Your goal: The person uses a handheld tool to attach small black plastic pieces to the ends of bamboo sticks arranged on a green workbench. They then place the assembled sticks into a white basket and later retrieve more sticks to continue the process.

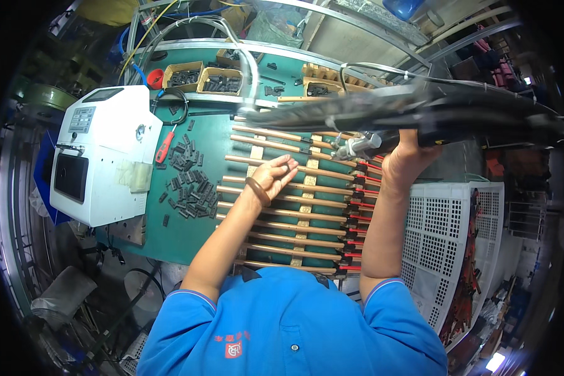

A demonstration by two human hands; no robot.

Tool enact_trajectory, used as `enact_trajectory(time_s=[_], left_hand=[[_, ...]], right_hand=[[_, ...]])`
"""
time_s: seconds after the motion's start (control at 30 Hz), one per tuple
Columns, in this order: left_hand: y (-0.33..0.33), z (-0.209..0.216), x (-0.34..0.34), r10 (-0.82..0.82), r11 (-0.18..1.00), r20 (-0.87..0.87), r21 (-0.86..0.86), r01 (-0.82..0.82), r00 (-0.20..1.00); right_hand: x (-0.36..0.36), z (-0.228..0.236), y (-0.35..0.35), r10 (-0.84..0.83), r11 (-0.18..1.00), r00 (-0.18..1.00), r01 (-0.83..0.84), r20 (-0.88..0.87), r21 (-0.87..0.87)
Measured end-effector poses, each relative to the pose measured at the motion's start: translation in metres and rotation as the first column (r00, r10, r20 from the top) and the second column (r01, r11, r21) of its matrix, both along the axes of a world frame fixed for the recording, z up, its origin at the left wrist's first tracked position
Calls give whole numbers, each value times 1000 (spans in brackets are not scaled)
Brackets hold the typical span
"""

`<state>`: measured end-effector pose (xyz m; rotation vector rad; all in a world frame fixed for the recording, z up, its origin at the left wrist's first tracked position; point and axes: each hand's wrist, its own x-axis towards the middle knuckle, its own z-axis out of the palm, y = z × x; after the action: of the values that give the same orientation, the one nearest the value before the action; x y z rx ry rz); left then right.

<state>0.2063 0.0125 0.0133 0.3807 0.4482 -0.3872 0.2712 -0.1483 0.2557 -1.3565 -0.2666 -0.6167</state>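
Observation:
My right hand is raised over the right side of the bench, its fingers closed around a dark, motion-blurred tool with a silver metal nose; its exact kind does not show. My left hand is palm up over the wooden rods, fingers curled together; whatever they hold, if anything, is hidden. Several wooden rods lie side by side across two pale wooden support strips. Their right ends carry black fittings and red parts.
Loose black pieces lie heaped on the green bench, near a red-handled screwdriver. A white machine stands at left. Boxes of black parts line the back. White perforated crates stand at right, and hoses arch overhead.

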Motion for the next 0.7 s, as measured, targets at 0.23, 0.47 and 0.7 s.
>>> enact_trajectory(time_s=[0.23,0.47,0.7], left_hand=[[-8,-8,-16,-36,999,67,-38,39,997],[-8,-17,-13,-156,987,25,-26,157,987],[-13,-24,-27,-150,988,-120,0,151,981]], right_hand=[[-28,-6,11,19,994,995,-7,-103,111],[-39,-12,9,97,984,987,-76,-130,158],[-32,-24,8,-16,989,999,21,-38,143]])
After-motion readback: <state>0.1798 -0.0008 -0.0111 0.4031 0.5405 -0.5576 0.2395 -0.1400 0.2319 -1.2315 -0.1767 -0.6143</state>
